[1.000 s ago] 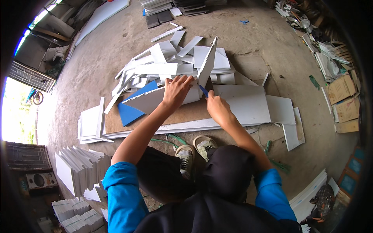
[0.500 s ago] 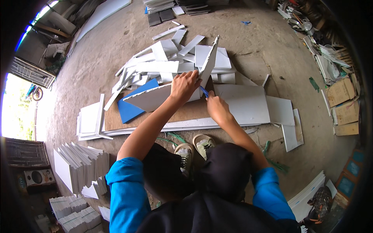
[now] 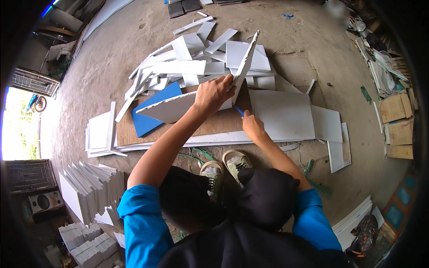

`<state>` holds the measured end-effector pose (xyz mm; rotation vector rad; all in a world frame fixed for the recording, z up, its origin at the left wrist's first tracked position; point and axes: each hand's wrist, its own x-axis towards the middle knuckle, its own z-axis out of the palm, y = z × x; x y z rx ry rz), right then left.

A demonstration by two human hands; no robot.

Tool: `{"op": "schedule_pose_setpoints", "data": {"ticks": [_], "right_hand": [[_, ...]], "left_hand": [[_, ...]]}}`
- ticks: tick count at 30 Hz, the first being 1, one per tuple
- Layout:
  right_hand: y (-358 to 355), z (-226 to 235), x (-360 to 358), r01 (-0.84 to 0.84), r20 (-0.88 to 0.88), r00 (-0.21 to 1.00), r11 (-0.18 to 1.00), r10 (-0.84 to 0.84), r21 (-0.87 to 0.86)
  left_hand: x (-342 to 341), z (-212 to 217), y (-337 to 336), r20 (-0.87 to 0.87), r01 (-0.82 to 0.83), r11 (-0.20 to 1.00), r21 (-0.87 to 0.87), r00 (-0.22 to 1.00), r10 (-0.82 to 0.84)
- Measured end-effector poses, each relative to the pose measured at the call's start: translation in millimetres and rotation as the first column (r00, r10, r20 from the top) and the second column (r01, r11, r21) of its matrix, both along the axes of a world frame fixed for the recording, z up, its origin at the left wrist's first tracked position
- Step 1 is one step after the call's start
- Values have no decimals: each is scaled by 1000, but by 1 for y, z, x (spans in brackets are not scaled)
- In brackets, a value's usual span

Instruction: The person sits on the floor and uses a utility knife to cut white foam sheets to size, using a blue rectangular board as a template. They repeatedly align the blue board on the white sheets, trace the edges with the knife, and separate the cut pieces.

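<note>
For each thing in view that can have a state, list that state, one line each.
Left hand: gripping the white panels near where they meet
Right hand: closed around the blue tool
White panels: tilted up in a V; whether still joined is unclear
Blue tool: held, tip hard to make out
Blue sheet: lying down, partly covered
White offcuts: loose, heaped
White stack at lower left: pieces standing on edge

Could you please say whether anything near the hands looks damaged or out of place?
Yes: the white board in the left hand has a ragged upper edge rather than a clean one. The blue board partly covered by it lies askew, and white pieces beyond are heaped at all angles.
</note>
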<state>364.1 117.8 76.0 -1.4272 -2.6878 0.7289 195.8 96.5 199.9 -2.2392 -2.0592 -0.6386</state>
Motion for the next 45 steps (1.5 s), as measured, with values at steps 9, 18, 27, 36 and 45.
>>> {"op": "schedule_pose_setpoints", "data": {"ticks": [9, 18, 27, 36, 45], "right_hand": [[3, -40, -3, -17, 6, 1000, 996, 17, 91], [1, -57, 7, -41, -27, 999, 998, 42, 51], [-13, -13, 61, 61, -20, 998, 991, -63, -116], [47, 102, 102, 418, -783, 508, 898, -359, -140], [61, 200, 9, 259, -752, 644, 886, 138, 385]], "left_hand": [[7, 2, 4, -2, -18, 999, -31, 1000, 18], [8, 5, -1, -40, -48, 998, -37, 998, 47], [-19, -2, -4, -2, 106, 993, -56, 994, -106], [-48, 88, -26, 388, -269, 914, 304, 911, 139], [-64, 89, -44, 777, -446, 772, 452, 623, -95]]}}
